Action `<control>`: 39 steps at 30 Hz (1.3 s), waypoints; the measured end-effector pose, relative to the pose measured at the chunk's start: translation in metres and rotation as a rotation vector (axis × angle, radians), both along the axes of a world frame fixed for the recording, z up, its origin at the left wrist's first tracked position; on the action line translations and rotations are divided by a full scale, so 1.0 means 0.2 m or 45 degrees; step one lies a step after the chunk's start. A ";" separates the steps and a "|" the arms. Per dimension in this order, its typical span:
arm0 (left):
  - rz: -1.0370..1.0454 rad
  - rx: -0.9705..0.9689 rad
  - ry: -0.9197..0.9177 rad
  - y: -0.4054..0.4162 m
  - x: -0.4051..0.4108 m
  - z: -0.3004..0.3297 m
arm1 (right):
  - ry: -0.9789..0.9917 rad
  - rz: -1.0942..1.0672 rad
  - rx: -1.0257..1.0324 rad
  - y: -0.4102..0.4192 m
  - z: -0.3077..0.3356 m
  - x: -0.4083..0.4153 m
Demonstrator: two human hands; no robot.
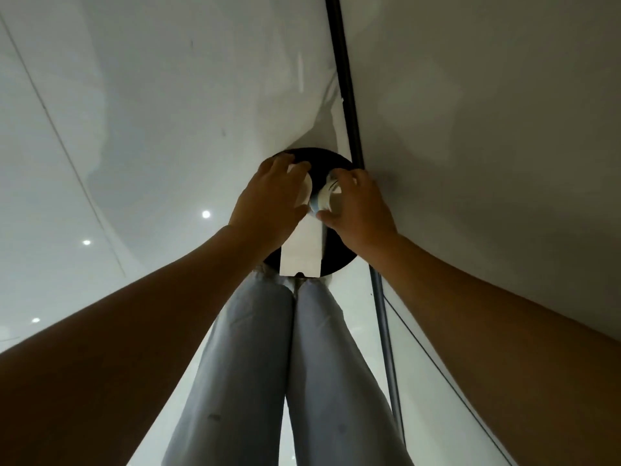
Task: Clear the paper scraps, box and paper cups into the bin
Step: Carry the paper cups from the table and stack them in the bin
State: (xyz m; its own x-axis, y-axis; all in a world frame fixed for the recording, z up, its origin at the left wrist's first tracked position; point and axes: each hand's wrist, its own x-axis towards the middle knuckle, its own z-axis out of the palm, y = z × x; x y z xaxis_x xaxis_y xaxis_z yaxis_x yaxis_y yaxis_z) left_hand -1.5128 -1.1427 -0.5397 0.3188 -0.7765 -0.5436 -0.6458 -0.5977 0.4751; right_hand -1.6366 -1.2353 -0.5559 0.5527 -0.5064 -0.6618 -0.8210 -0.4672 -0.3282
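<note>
Both hands are seen directly over a round black bin (339, 253), which sits on the floor in front of the person's legs in light jeans (268, 364); the left hand (268, 200) is curled round a white box (300, 250), fingers wrapped over its upper end, thumb on the near side; the box is held upright and lengthwise above the bin mouth, its lower end toward the legs; a further white piece is glimpsed under the left fingers, but what it is cannot be told; the right hand (359, 206) is closed round a white paper cup with blue print (322, 198), fingers over the top, thumb beneath; the cup is held over the bin opening, just beside the box; a dark vertical strip (346, 95) runs along the pale wall behind the bin.
</note>
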 end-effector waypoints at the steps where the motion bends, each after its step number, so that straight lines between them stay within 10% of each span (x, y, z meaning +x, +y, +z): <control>1: -0.048 0.010 0.006 0.01 -0.01 -0.03 | -0.013 0.019 -0.017 0.02 -0.03 0.00; 12: -0.027 0.022 -0.041 0.03 0.03 0.01 | 0.049 0.319 -0.125 0.06 0.00 0.05; 22: 0.068 0.210 -0.068 0.30 0.09 1.07 | 0.033 0.405 -0.065 0.09 1.07 0.19; 39: 1.107 0.363 -0.316 1.32 -0.52 2.26 | -0.076 1.561 -0.122 1.03 2.34 0.30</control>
State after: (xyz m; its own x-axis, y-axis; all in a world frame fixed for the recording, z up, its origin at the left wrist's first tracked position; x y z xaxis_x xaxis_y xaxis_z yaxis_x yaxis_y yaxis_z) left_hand -1.6160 -0.8780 -0.0868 0.8550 -0.0607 -0.5150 0.0178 -0.9891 0.1460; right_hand -1.5768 -1.0296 -0.0881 0.7250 0.3233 -0.6082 0.1922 -0.9429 -0.2721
